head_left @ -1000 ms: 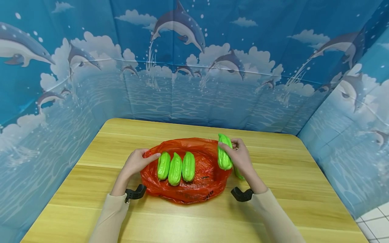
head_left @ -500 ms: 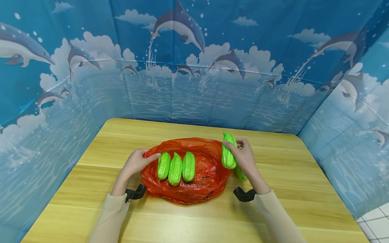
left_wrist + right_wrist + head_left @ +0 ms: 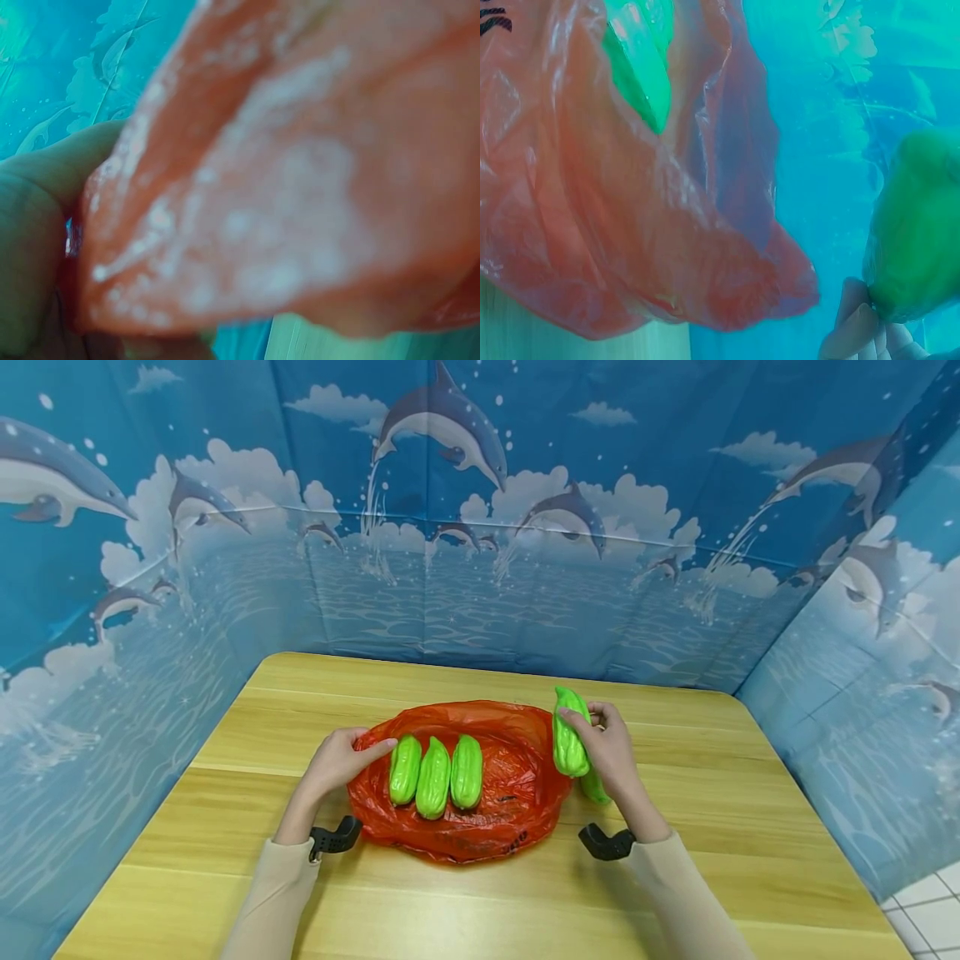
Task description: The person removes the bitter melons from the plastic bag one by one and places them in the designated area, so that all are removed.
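Observation:
A red plastic bag (image 3: 517,827) lies spread with its mouth up in the head view. Inside it, side by side, are three bright green, ridged bitter melons (image 3: 432,781). My left hand (image 3: 336,764) pinches the bag's left rim, the thumb on the inner side; the left wrist view is mostly filled by blurred red plastic (image 3: 285,187). At the bag's right rim, my right hand (image 3: 606,752) holds another bitter melon (image 3: 571,735) raised, pointed tip away from me. One more bitter melon (image 3: 594,788) shows partly beneath that hand, just right of the bag.
Everything rests on a light wooden table (image 3: 450,910). A blue dolphin-print curtain (image 3: 480,593) encloses the back and sides. Black camera mounts (image 3: 335,837) sit on both wrists, near the bag's edge.
My right hand has moved a little to the right with the bitter melon, from over the bag's right side to its edge. The left hand, bag and melons inside it stay put.

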Demonstrator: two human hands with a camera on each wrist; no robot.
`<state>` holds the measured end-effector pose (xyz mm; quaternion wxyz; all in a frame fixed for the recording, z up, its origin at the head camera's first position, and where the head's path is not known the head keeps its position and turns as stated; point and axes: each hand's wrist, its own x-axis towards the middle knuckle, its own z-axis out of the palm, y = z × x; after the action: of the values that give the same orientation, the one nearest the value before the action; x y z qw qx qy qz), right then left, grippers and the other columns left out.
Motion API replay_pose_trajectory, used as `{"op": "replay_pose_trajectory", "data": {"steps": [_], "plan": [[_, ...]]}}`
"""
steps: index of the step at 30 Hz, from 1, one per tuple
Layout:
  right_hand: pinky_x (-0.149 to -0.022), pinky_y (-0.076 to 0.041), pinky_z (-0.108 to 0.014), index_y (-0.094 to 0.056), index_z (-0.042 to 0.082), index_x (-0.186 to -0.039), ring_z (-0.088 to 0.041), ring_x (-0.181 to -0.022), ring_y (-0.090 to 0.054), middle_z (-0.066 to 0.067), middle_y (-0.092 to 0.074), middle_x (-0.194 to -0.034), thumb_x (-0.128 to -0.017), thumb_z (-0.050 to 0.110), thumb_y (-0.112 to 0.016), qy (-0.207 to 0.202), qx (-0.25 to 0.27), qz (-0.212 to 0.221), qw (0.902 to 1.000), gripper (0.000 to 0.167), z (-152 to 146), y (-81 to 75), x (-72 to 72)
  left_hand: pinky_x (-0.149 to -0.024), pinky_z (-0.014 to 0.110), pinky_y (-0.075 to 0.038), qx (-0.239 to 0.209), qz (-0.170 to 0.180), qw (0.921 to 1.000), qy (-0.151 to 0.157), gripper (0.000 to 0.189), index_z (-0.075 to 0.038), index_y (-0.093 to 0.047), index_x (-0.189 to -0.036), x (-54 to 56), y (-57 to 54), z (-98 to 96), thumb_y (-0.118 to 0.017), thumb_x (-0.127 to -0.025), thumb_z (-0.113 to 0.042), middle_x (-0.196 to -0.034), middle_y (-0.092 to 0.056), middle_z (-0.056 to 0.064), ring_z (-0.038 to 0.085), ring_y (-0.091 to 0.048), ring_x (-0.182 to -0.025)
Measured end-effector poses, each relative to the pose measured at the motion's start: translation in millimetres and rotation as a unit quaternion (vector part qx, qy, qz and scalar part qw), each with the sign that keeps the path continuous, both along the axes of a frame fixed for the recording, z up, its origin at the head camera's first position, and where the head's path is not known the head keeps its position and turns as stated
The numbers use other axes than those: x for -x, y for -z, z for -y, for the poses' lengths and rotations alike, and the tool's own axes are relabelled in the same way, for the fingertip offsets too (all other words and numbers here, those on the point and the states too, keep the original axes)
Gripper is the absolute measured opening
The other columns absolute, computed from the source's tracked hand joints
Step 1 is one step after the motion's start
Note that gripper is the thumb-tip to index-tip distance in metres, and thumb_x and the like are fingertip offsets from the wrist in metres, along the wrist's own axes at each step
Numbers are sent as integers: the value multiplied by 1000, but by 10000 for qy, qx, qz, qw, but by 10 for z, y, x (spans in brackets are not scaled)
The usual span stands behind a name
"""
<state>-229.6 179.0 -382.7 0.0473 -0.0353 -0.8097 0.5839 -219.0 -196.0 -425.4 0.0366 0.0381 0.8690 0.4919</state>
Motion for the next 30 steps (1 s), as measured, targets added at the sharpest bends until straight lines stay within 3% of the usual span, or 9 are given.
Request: {"op": "replay_pose_trajectory", "data": {"steps": [30], "plan": [[-62,-48,-24,-45,0,-127,-16,-76,-51,-13,-45,-102,-88,47,-63,231,-156,87,9996,63,-230,43,26,-53,32,-50,-59,7,10000,58,46,-3,-61,-81,0,11,-8,-66,-86,-48,-59,-58,6,20,-61,-53]]}}
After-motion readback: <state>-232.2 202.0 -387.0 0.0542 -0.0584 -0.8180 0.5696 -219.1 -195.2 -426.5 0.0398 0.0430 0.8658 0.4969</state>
